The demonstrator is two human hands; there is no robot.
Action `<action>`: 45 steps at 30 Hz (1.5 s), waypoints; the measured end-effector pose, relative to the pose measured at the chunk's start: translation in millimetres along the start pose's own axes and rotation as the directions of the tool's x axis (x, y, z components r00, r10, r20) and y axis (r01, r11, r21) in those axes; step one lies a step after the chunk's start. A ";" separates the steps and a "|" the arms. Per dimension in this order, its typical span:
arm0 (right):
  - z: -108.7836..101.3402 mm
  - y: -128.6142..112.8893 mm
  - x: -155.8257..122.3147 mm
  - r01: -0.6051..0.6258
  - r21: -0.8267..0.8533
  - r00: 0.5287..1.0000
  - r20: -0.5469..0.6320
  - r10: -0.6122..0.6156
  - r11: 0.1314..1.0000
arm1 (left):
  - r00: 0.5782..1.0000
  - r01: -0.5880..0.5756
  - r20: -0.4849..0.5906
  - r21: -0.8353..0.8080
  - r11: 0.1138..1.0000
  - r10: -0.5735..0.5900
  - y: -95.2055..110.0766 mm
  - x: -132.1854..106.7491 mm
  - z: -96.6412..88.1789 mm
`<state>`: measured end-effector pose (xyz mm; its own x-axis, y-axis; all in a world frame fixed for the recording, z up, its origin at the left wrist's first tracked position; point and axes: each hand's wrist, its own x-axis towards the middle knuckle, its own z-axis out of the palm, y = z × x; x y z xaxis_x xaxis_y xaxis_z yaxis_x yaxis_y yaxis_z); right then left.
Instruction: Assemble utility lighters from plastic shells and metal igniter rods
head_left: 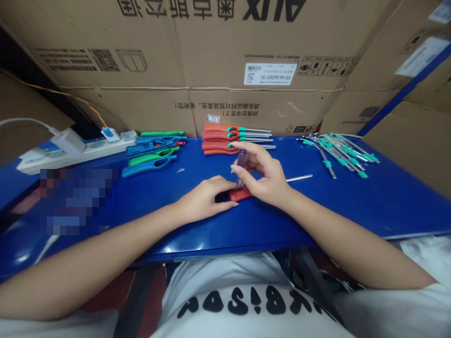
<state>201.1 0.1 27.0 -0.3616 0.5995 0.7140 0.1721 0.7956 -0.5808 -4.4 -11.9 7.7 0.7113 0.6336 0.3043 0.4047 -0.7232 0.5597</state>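
Observation:
A red long-nosed gas lighter (241,193) lies flat on the blue table, its metal tube pointing right. My left hand (204,199) closes on its handle end, thumb on the near side and fingers on the far side. In my right hand (266,176) is a small screwdriver with a purple see-through handle (241,158), held nearly upright. The screwdriver's tip meets the handle near its left end; whether a screw sits under it is too small to tell. The right hand covers the lighter's middle.
Behind the hands is a stack of red lighters (215,134). Blue and green handle shells (150,166) lie at left, near a small metal piece (181,170) and a white power strip (88,152). Metal tubes with teal parts (338,152) are piled at right. A cardboard wall (211,56) stands behind.

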 end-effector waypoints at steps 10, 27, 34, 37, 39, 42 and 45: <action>1.5 1.4 -1.2 0.059 -0.049 0.998 0.035 -0.057 0.997 | 1.000 -0.009 0.019 0.012 1.000 0.009 1.5 0.3 0.7; -1.8 -2.7 2.7 -0.025 0.022 0.996 -0.086 0.027 0.999 | 0.970 -0.059 -0.240 -0.117 0.991 0.029 2.5 2.3 3.4; -2.1 -0.6 2.1 0.007 -0.004 0.996 -0.084 -0.007 1.000 | 0.963 -0.017 -0.267 -0.142 0.990 -0.022 4.4 1.9 4.4; -2.3 -1.3 1.9 0.002 -0.005 0.996 -0.084 -0.003 1.000 | 0.964 0.005 -0.260 -0.154 0.988 -0.045 3.0 2.0 5.1; -2.4 -2.1 1.9 -0.010 -0.008 0.996 -0.085 0.010 1.000 | 0.966 0.009 -0.253 -0.156 0.988 -0.049 1.6 1.9 5.6; -2.6 -2.4 1.8 -0.026 -0.011 0.996 -0.087 0.025 1.000 | 0.970 0.005 -0.242 -0.147 0.989 -0.041 -0.5 1.4 6.1; -2.8 -1.5 1.5 -0.023 -0.017 0.996 -0.082 0.021 1.000 | 0.974 -0.001 -0.225 -0.105 0.994 -0.023 -1.3 0.8 5.4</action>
<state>202.8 0.0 30.0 -0.2819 0.6214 0.7310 0.1961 0.7831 -0.5901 -1.2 -12.0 3.1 0.5543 0.6957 0.4569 0.3417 -0.6907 0.6373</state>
